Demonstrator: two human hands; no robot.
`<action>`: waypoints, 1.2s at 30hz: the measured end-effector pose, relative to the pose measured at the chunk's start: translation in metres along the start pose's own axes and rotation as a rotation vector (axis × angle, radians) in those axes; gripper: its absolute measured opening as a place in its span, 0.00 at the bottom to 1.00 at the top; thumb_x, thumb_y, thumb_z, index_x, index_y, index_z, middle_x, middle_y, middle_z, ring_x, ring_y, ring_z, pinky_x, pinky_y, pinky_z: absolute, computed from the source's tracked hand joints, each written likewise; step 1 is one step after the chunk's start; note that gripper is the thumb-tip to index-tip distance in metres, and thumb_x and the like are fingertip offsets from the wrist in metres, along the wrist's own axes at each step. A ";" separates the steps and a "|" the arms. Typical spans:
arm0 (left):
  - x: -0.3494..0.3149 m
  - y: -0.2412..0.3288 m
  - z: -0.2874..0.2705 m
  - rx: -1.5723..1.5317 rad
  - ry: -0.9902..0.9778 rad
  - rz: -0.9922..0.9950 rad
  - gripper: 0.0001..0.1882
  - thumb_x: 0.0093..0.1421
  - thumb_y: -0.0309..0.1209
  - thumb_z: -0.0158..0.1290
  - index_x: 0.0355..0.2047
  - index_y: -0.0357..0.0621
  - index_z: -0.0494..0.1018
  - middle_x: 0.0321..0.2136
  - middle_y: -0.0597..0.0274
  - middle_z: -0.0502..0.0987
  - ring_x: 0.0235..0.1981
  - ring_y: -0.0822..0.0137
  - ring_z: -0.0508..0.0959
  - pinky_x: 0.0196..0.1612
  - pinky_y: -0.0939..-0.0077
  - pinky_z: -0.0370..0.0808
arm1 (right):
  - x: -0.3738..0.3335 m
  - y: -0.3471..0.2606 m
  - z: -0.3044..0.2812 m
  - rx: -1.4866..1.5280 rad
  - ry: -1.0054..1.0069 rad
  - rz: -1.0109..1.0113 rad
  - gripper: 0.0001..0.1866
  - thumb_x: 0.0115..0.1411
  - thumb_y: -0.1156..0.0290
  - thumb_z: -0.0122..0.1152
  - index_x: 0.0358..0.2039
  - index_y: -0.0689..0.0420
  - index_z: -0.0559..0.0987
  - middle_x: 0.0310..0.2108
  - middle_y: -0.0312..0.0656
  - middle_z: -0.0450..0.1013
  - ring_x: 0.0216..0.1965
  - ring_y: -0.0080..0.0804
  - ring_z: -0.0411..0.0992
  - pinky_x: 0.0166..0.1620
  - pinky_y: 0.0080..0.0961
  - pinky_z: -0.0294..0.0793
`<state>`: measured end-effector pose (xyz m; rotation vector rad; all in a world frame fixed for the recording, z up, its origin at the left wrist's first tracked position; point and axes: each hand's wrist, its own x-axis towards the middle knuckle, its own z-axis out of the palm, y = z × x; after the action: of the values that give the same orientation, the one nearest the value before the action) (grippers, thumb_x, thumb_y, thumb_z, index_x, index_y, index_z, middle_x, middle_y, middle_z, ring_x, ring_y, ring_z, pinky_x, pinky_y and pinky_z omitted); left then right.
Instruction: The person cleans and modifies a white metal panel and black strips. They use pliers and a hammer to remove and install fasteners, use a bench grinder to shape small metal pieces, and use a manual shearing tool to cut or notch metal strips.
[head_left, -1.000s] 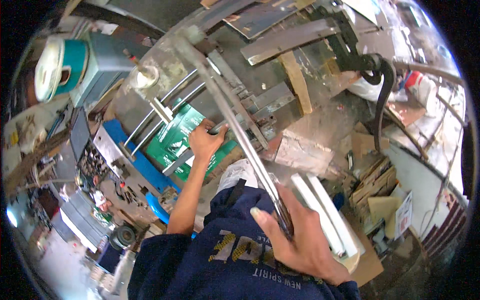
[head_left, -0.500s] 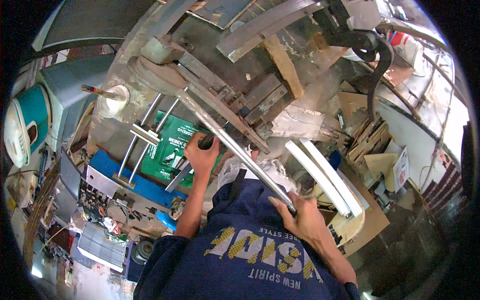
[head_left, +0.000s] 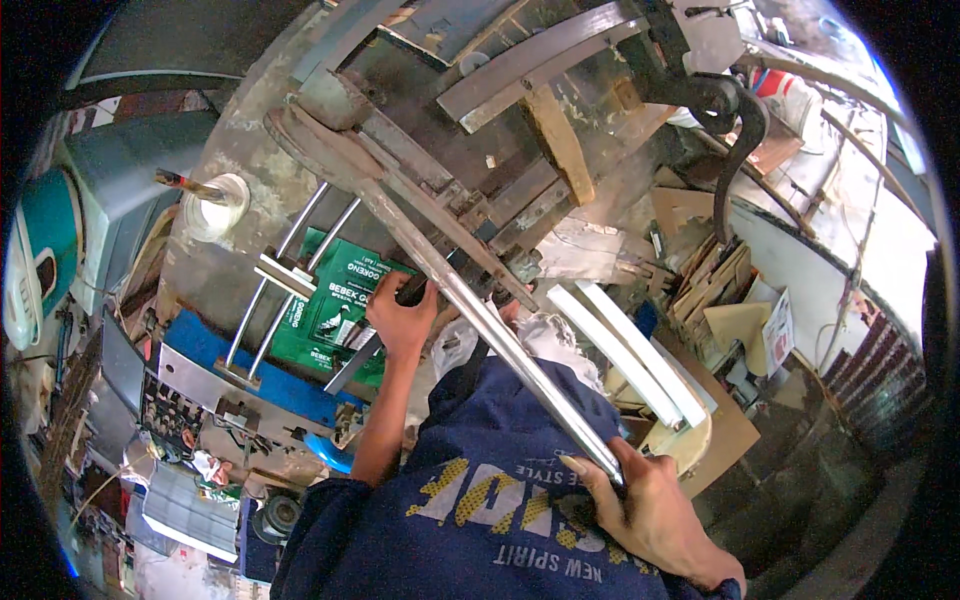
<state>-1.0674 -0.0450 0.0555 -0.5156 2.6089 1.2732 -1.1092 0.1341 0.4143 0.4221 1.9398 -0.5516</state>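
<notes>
My right hand [head_left: 655,505] is wrapped round the near end of a long shiny metal pipe [head_left: 500,345]. The pipe slants from the lower right up to a rusty lever arm [head_left: 330,150] on a metal bending rig [head_left: 480,210]. Beside the rig's near side, my left hand [head_left: 400,315] is closed, thumb and fingers curled round a dark flat metal bar [head_left: 355,368]. That bar's lower end sticks out past the wrist, over a green printed bag [head_left: 350,262]; its middle is hidden by the hand.
Left of the bag lies a frame of two shiny rods [head_left: 262,325] with a crosspiece. A white pot [head_left: 222,212] with a brush stands farther left. To the right are two white strips [head_left: 630,355] and stacked cardboard pieces [head_left: 705,290]. A curved steel bar [head_left: 540,65] lies at the far side.
My right hand has moved down and to the right, close against my shirt, with the pipe's end. My left hand stays by the rig on the flat bar. The whole view has shifted slightly.
</notes>
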 end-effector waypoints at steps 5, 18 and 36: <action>0.004 0.006 0.004 -0.079 0.010 0.025 0.16 0.45 0.35 0.69 0.23 0.35 0.75 0.22 0.50 0.77 0.25 0.48 0.79 0.29 0.62 0.72 | 0.072 0.069 0.044 -0.087 0.145 -0.004 0.16 0.64 0.62 0.59 0.45 0.61 0.80 0.19 0.52 0.73 0.19 0.43 0.74 0.26 0.40 0.73; -0.014 0.024 -0.031 0.204 0.055 -0.079 0.23 0.46 0.49 0.69 0.22 0.41 0.78 0.18 0.56 0.78 0.21 0.51 0.80 0.27 0.61 0.75 | 0.150 0.138 0.110 0.019 0.347 -0.328 0.21 0.68 0.56 0.51 0.30 0.64 0.77 0.17 0.59 0.69 0.18 0.54 0.69 0.26 0.43 0.70; -0.021 -0.018 -0.031 -0.056 -0.115 -0.388 0.32 0.51 0.53 0.65 0.10 0.36 0.70 0.08 0.69 0.66 0.13 0.78 0.63 0.20 0.76 0.60 | 0.372 0.201 -0.022 -0.036 0.550 -0.313 0.28 0.53 0.63 0.65 0.47 0.66 0.65 0.40 0.64 0.73 0.43 0.65 0.73 0.45 0.47 0.74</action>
<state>-1.0419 -0.0754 0.0681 -0.8788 2.2418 1.2057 -1.1732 0.3313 0.0446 0.2625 2.5667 -0.6454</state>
